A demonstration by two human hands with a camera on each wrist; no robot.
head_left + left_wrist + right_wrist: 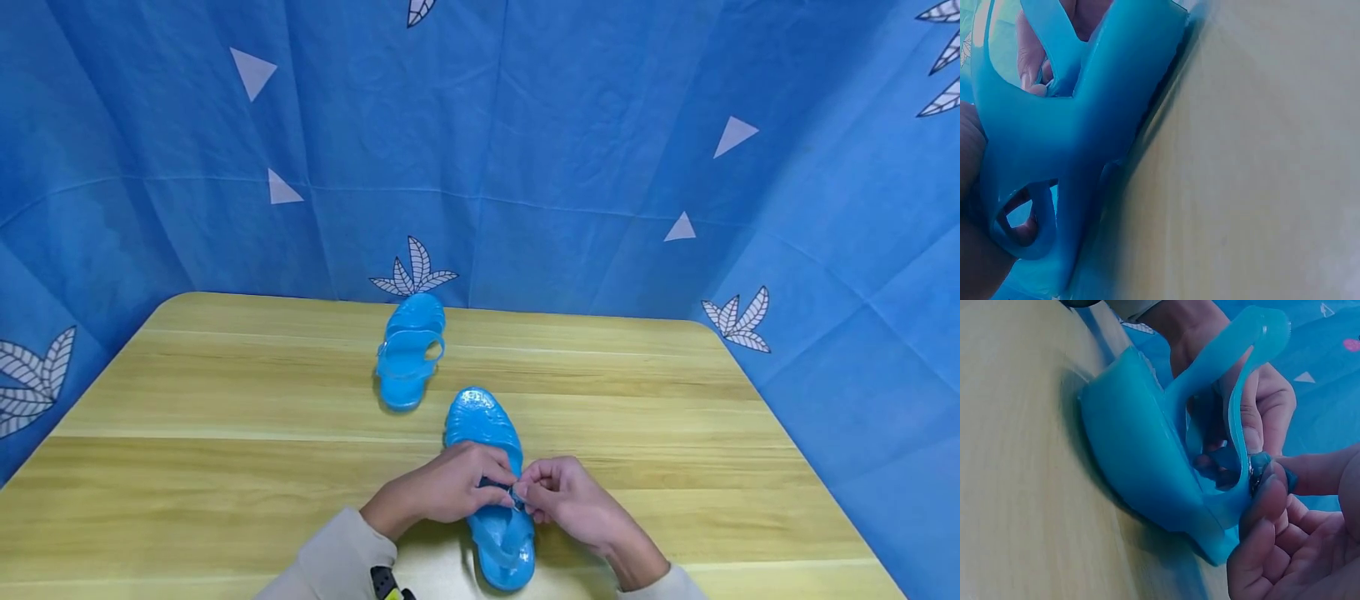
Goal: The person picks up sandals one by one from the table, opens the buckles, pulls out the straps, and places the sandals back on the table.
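A glossy blue sandal (483, 421) lies on the table, its toe away from me and its heel near the front edge. My left hand (459, 483) reaches across it from the left and grips the ankle strap near the small metal buckle (516, 498). From the right, my right hand (573, 507) pinches the strap end (1262, 465) at that buckle between thumb and fingers. In the right wrist view the sandal's heel loop (1219, 359) stands up beside both hands. Fingers hide much of the buckle, so how far the strap passes through it I cannot tell.
The matching blue sandal (403, 385) lies farther back, left of the one in hand, toe toward the backdrop. A wooden table (225, 392) carries both. Blue patterned cloth (525, 150) hangs behind the table and along its sides.
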